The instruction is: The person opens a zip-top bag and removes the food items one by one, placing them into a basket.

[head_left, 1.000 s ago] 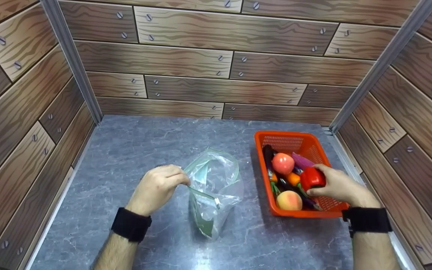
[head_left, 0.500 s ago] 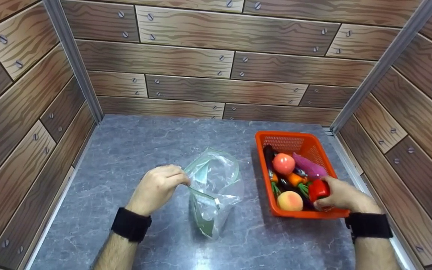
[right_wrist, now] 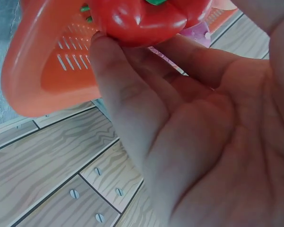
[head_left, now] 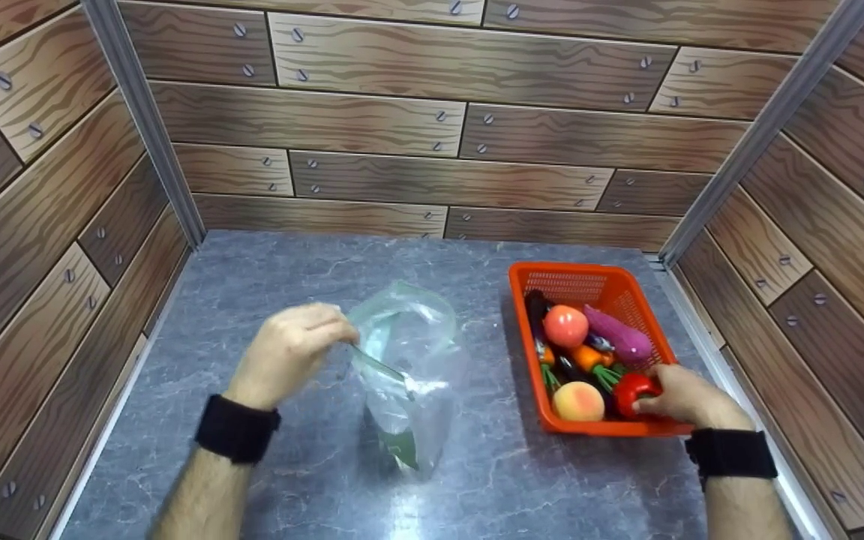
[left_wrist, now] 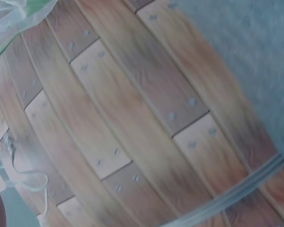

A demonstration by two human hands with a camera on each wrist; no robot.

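Note:
My left hand [head_left: 293,349] pinches the rim of a clear zip bag [head_left: 409,367], whose mouth gapes upward. A green patch shows low on the bag. In the left wrist view only a bit of the bag [left_wrist: 19,23] appears at the top left corner. My right hand [head_left: 691,397] holds a red bell pepper [head_left: 633,393] in the near right corner of the orange basket [head_left: 604,428]. Seen from the right wrist, the thumb and fingers of that hand [right_wrist: 189,118] lie against the pepper's underside [right_wrist: 142,21], and its green stem partly shows.
Beside the pepper in the basket lie a peach [head_left: 579,402], a pinkish-red round fruit [head_left: 566,325], a long purple vegetable [head_left: 618,334], dark eggplants [head_left: 535,307] and orange carrots [head_left: 586,358]. Wood-patterned walls [head_left: 372,176] enclose the grey marbled table [head_left: 289,270] at the back and sides.
The right hand has carried the bell pepper toward the basket's near right corner and lower. The left hand has shifted left and slightly away, drawing the bag's rim along.

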